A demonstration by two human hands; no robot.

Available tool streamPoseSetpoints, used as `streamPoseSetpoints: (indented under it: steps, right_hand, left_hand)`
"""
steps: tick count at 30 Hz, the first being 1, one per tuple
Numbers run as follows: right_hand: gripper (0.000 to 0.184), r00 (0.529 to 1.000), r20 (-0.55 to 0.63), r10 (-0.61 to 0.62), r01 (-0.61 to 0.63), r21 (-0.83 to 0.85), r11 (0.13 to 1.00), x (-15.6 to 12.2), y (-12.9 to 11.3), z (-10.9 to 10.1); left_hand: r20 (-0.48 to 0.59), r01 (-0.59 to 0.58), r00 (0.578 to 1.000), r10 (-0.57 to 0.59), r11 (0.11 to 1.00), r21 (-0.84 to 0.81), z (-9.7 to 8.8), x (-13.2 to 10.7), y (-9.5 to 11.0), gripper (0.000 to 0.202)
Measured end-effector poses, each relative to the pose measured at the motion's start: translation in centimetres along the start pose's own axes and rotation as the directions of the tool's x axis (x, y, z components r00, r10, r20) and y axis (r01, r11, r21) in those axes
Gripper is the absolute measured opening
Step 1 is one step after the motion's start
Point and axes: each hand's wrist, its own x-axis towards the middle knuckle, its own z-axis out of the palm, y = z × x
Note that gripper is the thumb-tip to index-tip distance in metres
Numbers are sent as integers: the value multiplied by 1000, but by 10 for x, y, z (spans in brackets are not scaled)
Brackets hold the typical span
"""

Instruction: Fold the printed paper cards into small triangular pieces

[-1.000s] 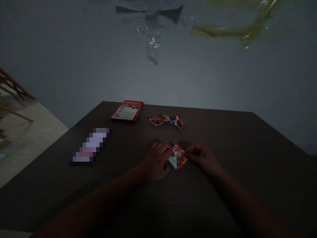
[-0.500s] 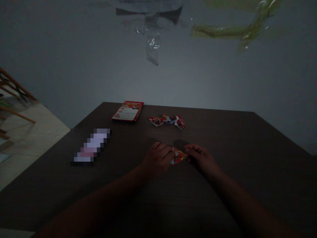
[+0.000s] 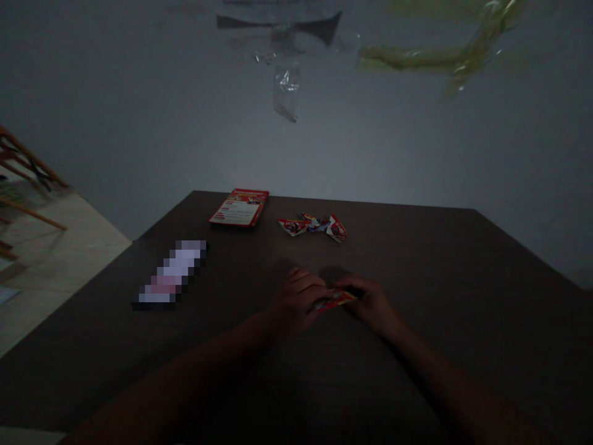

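Between my hands is a small piece of folded printed paper (image 3: pixel 337 301), red with yellow and tilted so that little of its face shows. My left hand (image 3: pixel 300 295) is closed on its left end, fingers curled over it. At the right end my right hand (image 3: pixel 369 301) grips it, with the fingers reaching behind the far edge. Just beyond lie several pointed folded paper pieces (image 3: pixel 293 227) in red, white and blue, grouped together on the dark table.
A red and white printed booklet or card stack (image 3: pixel 239 209) lies at the back left of the table (image 3: pixel 440 266). Nearer on the left is a phone-like slab (image 3: pixel 173 272) with its face blurred out. A wall (image 3: pixel 380 136) with peeling tape stands behind the table.
The paper has tipped from a visible flat face to a narrow slanted one. My right hand has moved slightly left and its fingers have gone behind the paper.
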Motion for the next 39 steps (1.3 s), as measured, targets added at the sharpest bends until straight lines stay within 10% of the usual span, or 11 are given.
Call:
streamPoseSetpoints:
  steps: [6, 13, 27, 32, 39]
  right_hand:
    - [12, 999, 33, 11, -11, 6, 1000, 1, -5, -2]
    - [14, 998, 12, 62, -63, 50, 997, -1, -14, -4]
    - [17, 990, -78, 114, -107, 88, 990, -2, -17, 0]
    - [23, 990, -9, 139, -138, 76, 987, -3, -20, 2]
    - [27, 970, 5, 241, -241, 30, 970, -1, -13, -3]
  left_hand:
    - [-102, 227, 961, -256, 945, -236, -5, 3, -1, 8]
    - [75, 567, 816, -573, 770, -293, -11, 0, -6, 19]
    - [387, 802, 596, -704, 503, -322, -6, 5, 6, 27]
    - [436, 760, 649, -624, 557, -334, -2, 2, 6, 22]
    - [239, 311, 933, -270, 938, -152, -16, 3, 4, 50]
